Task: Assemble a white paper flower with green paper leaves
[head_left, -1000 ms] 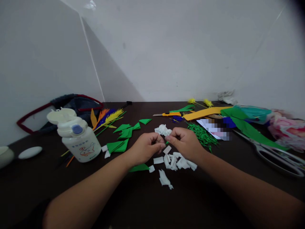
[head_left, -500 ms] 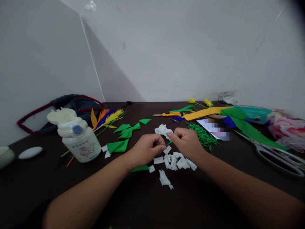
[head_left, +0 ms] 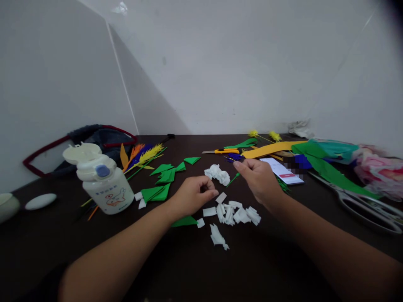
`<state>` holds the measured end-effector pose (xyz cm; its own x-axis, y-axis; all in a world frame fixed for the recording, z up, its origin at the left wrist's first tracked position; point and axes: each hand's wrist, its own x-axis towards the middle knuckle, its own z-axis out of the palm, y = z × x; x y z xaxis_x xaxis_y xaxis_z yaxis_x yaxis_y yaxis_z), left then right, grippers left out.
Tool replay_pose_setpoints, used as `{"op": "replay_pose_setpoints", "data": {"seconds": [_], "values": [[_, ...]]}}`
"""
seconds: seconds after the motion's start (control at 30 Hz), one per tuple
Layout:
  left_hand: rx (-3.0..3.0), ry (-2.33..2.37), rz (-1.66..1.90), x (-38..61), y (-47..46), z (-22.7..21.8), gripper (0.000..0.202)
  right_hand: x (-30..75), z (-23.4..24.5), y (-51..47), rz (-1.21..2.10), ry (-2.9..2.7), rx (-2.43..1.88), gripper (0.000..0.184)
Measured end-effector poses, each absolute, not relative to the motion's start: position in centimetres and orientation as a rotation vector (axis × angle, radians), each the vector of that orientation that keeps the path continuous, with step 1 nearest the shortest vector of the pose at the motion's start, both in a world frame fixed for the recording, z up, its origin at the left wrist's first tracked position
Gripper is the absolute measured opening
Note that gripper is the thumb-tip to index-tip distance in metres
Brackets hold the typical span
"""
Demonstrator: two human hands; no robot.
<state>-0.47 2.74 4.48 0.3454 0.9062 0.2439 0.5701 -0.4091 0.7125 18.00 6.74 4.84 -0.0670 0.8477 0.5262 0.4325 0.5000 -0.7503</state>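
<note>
My left hand (head_left: 198, 193) is closed in a pinch just left of the white paper scraps (head_left: 231, 213); what its fingertips hold, if anything, is hidden. Thumb and forefinger of my right hand (head_left: 256, 178) are pressed together above the table, with their contents too small to make out. Between the hands is a short thin green piece (head_left: 233, 179) with a thicker upper end; I cannot tell whether it is held or lies on the table. Crumpled white tissue (head_left: 217, 173) lies just beyond my hands. Partly behind my right hand is a green fringed bundle (head_left: 283, 185).
Folded green paper pieces (head_left: 156, 192) and a white bottle (head_left: 108, 184) with its lid up are at left. A yellow utility knife (head_left: 225, 151) lies behind. At right are a phone (head_left: 283, 171), an orange strip (head_left: 270, 147), green strips (head_left: 336, 174) and large scissors (head_left: 365, 205).
My right hand has moved up and right, away from the left hand and the white tissue. More of the thin green piece shows. My left hand has barely moved.
</note>
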Motion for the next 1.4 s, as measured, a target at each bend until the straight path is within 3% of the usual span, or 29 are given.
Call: {"op": "replay_pose_setpoints", "data": {"seconds": [0.17, 0.27, 0.4, 0.53, 0.6, 0.77, 1.07, 1.4], "values": [[1.85, 1.077, 0.938, 0.0, 2.8, 4.0, 0.025, 16.7, 4.0, 5.9, 0.569, -1.867, -1.017, 0.036], [1.833, 1.068, 0.904, 0.2, 2.7, 4.0, 0.011, 15.8, 3.5, 5.3, 0.574, -1.892, -1.027, 0.034], [1.783, 1.079, 0.893, 0.0, 2.6, 4.1, 0.014, 15.6, 3.3, 5.1, 0.622, -1.896, -0.989, 0.033], [1.701, 1.075, 0.931, -0.2, 2.7, 4.0, 0.013, 16.1, 3.2, 5.5, 0.883, -1.873, -0.818, 0.013], [1.651, 1.064, 0.946, -0.2, 2.8, 4.0, 0.013, 16.3, 3.1, 5.7, 0.974, -1.868, -0.757, 0.014], [1.593, 1.072, 0.93, -0.2, 2.7, 4.2, 0.014, 16.3, 3.3, 5.6, 0.843, -1.912, -0.861, 0.009], [1.75, 1.135, 0.873, -0.2, 2.5, 4.3, 0.016, 16.2, 3.9, 5.1, 0.45, -1.97, -0.954, 0.023], [2.029, 1.231, 0.913, 0.0, 2.1, 4.7, 0.019, 15.6, 3.7, 4.8, 0.46, -1.977, -0.964, 0.027]]}}
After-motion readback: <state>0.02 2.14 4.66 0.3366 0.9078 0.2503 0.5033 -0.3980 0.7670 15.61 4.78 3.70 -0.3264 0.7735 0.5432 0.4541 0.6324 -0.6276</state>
